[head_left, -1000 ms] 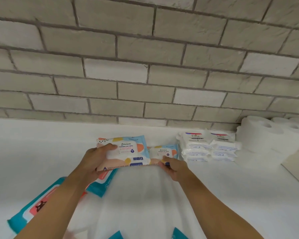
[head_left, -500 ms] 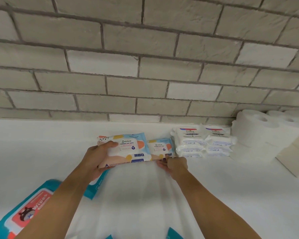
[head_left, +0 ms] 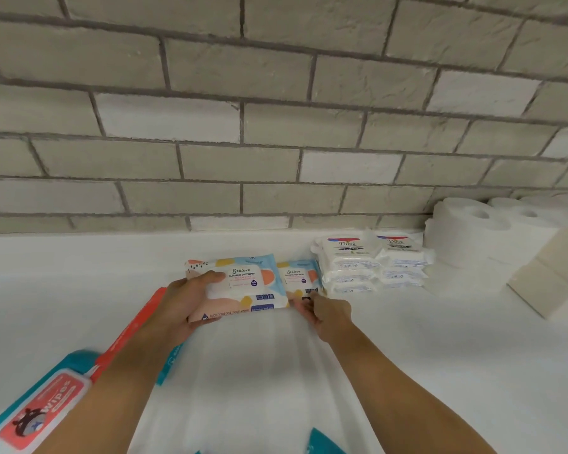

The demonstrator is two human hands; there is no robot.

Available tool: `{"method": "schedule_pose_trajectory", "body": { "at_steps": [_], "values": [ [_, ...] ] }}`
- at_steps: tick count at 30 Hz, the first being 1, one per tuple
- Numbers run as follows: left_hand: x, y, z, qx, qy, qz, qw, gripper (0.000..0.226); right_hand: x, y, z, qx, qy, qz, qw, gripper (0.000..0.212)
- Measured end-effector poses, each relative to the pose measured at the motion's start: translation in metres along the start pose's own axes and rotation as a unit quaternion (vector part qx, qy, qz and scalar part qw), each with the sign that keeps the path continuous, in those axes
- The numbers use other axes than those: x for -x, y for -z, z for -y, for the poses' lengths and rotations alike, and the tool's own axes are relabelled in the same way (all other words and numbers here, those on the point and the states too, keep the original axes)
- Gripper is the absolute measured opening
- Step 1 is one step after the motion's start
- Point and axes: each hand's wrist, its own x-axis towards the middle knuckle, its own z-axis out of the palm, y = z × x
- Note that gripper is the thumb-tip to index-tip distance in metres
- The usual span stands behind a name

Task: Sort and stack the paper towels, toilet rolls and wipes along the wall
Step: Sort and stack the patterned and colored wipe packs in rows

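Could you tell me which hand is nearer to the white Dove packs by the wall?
Right. The right hand sits just front-left of the Dove packs; the left hand grips the large wipes pack farther left.

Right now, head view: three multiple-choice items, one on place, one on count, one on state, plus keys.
1. The Dove packs lie: A) at the near edge; B) between the small Stalove pack and the toilet rolls; C) atop the rolls.
2. Stacks of Dove packs: A) one; B) four; C) two.
3. The left hand: A) grips the large Stalove pack; B) lies flat; C) holds a roll.
Key: B, rolls stand right of them; C, two labelled tops show; A, thumb lies over the pack.
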Motion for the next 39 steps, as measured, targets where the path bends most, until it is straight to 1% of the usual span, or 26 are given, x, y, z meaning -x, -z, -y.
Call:
{"method": "schedule_pose_trajectory", "body": {
  "at_steps": [2, 3, 5, 7, 8, 10, 13, 15, 16, 18, 20, 22, 24, 25, 27, 29, 31, 32, 33, 34, 35, 36, 37, 38, 39],
  "values": [
    [-0.002, -0.003, 0.0, -0.007, 0.004, 0.017, 1.0, 0.033, 0.013, 0.0, -0.001, 0.008, 0.028, 0.026, 0.999, 0.013],
    [-0.003, -0.005, 0.0, -0.008, 0.005, 0.027, 1.0, 0.031, 0.02, 0.0, -0.001, 0.026, 0.044, 0.05, 0.997, 0.017],
    [-0.004, -0.011, 0.0, -0.01, 0.011, 0.045, 0.999, 0.029, 0.035, 0.0, 0.001, 0.07, 0.063, 0.128, 0.987, 0.033],
    [-0.006, -0.017, 0.002, -0.012, 0.023, 0.07, 0.997, 0.028, 0.045, 0.001, 0.006, 0.088, 0.053, 0.218, 0.971, 0.05],
    [-0.007, -0.02, 0.003, -0.015, 0.032, 0.086, 0.996, 0.028, 0.05, 0.001, 0.009, 0.087, 0.047, 0.253, 0.963, 0.055],
    [-0.009, -0.024, 0.005, -0.02, 0.05, 0.113, 0.992, 0.028, 0.057, 0.003, 0.017, 0.11, 0.054, 0.28, 0.952, 0.055],
    [-0.012, -0.028, 0.004, -0.018, 0.065, 0.136, 0.988, 0.029, 0.062, 0.006, 0.025, 0.183, 0.117, 0.256, 0.942, 0.046],
    [-0.017, -0.03, 0.002, -0.032, 0.065, 0.15, 0.986, 0.031, 0.059, 0.007, 0.028, 0.193, 0.151, 0.219, 0.944, 0.037],
    [-0.018, -0.032, 0.002, -0.039, 0.062, 0.152, 0.986, 0.032, 0.058, 0.005, 0.03, 0.2, 0.167, 0.193, 0.946, 0.037],
    [-0.022, -0.035, 0.003, -0.043, 0.055, 0.132, 0.989, 0.034, 0.053, 0.002, 0.03, 0.228, 0.204, 0.131, 0.943, 0.041],
    [-0.028, -0.039, 0.007, -0.04, 0.04, 0.097, 0.994, 0.039, 0.048, -0.002, 0.027, 0.264, 0.255, 0.08, 0.927, 0.041],
    [-0.033, -0.045, 0.011, -0.032, 0.016, 0.054, 0.998, 0.049, 0.044, -0.005, 0.022, 0.286, 0.307, 0.063, 0.906, 0.041],
    [-0.039, -0.053, 0.016, -0.051, -0.009, 0.004, 0.999, 0.062, 0.037, -0.006, 0.018, 0.33, 0.35, 0.053, 0.875, 0.038],
    [-0.041, -0.057, 0.018, -0.079, -0.024, -0.023, 0.996, 0.065, 0.033, -0.006, 0.015, 0.359, 0.364, 0.049, 0.858, 0.037],
    [-0.045, -0.064, 0.02, -0.147, -0.058, -0.071, 0.985, 0.062, 0.026, -0.006, 0.011, 0.412, 0.381, 0.038, 0.827, 0.038],
    [-0.046, -0.071, 0.021, -0.21, -0.086, -0.1, 0.969, 0.057, 0.022, -0.006, 0.008, 0.461, 0.387, 0.017, 0.799, 0.037],
    [-0.046, -0.076, 0.02, -0.263, -0.109, -0.106, 0.953, 0.046, 0.022, -0.004, 0.006, 0.484, 0.415, 0.011, 0.77, 0.034],
    [-0.047, -0.078, 0.021, -0.281, -0.117, -0.106, 0.946, 0.04, 0.024, -0.004, 0.005, 0.513, 0.425, 0.005, 0.746, 0.034],
    [-0.048, -0.08, 0.022, -0.295, -0.122, -0.106, 0.942, 0.036, 0.024, -0.003, 0.002, 0.525, 0.426, 0.007, 0.737, 0.033],
    [-0.049, -0.081, 0.024, -0.311, -0.124, -0.103, 0.937, 0.035, 0.022, -0.002, 0.001, 0.545, 0.435, 0.006, 0.717, 0.033],
    [-0.049, -0.081, 0.025, -0.327, -0.123, -0.102, 0.931, 0.036, 0.021, -0.003, 0.0, 0.546, 0.433, 0.007, 0.717, 0.036],
    [-0.05, -0.081, 0.027, -0.334, -0.12, -0.101, 0.929, 0.037, 0.02, -0.001, -0.002, 0.563, 0.428, -0.008, 0.707, 0.04],
    [-0.052, -0.081, 0.03, -0.332, -0.118, -0.103, 0.93, 0.038, 0.021, 0.001, -0.003, 0.582, 0.439, -0.038, 0.684, 0.043],
    [-0.054, -0.08, 0.032, -0.324, -0.114, -0.108, 0.933, 0.041, 0.023, 0.001, -0.004, 0.579, 0.462, -0.054, 0.67, 0.044],
    [-0.055, -0.079, 0.035, -0.314, -0.11, -0.112, 0.936, 0.044, 0.023, 0.001, -0.006, 0.587, 0.484, -0.059, 0.646, 0.046]
  ]
}}
